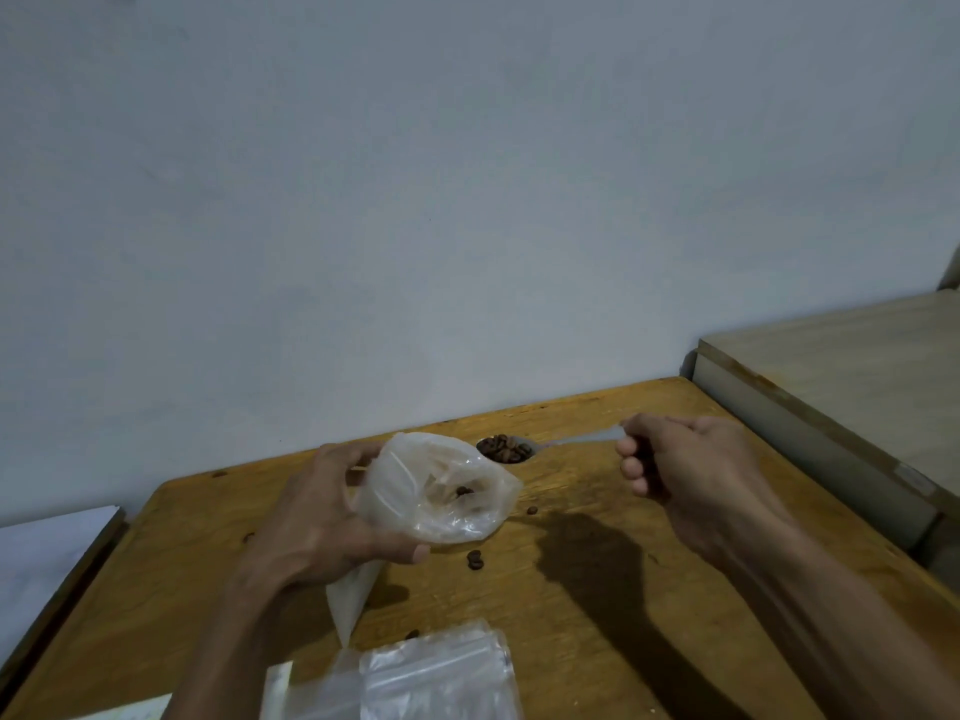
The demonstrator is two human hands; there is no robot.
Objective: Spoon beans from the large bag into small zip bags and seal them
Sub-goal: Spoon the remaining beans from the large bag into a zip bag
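Observation:
My left hand (317, 517) grips a small clear zip bag (436, 491) with its mouth held open toward me; a few brown beans lie inside. My right hand (680, 470) pinches the handle of a metal spoon (566, 440). The spoon's bowl, heaped with beans (504, 449), hovers just beyond the bag's upper right rim. The large bag is out of view.
Loose beans (475, 560) lie scattered on the wooden table (597, 605). A stack of empty zip bags (431, 678) sits at the near edge. A pale raised surface (857, 366) adjoins the table on the right, white paper (47, 553) on the left, a wall behind.

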